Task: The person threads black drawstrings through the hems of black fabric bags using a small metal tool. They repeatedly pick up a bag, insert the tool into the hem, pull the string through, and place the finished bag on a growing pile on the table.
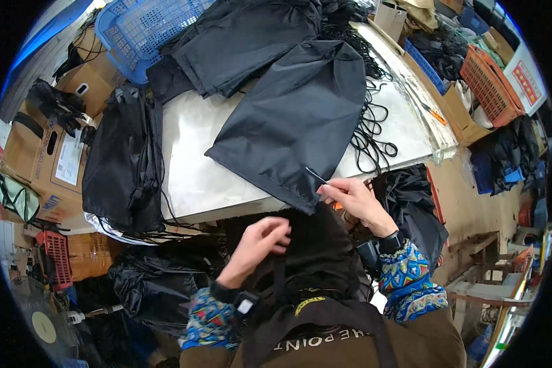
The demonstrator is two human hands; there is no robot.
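A black drawstring bag [288,104] of smooth fabric lies flat on the white tabletop, its near edge at the table's front. At the bag's near right corner is my right hand [352,199], closed on a thin pointed metal tool [316,175] whose tip points left over the fabric; its exact kind is hard to make out. My left hand [260,245] hovers over my dark lap, in front of the table edge. Its fingers are loosely bent, apart and a little blurred, with nothing seen in them. Black cords [371,138] spill out along the bag's right side.
More black bags are stacked at the back [245,43] and hang over the left edge [122,165]. A blue basket [119,40] stands behind them. An orange-handled tool [434,114] lies at the table's right. Cardboard boxes [55,159] stand left, an orange crate [490,86] far right.
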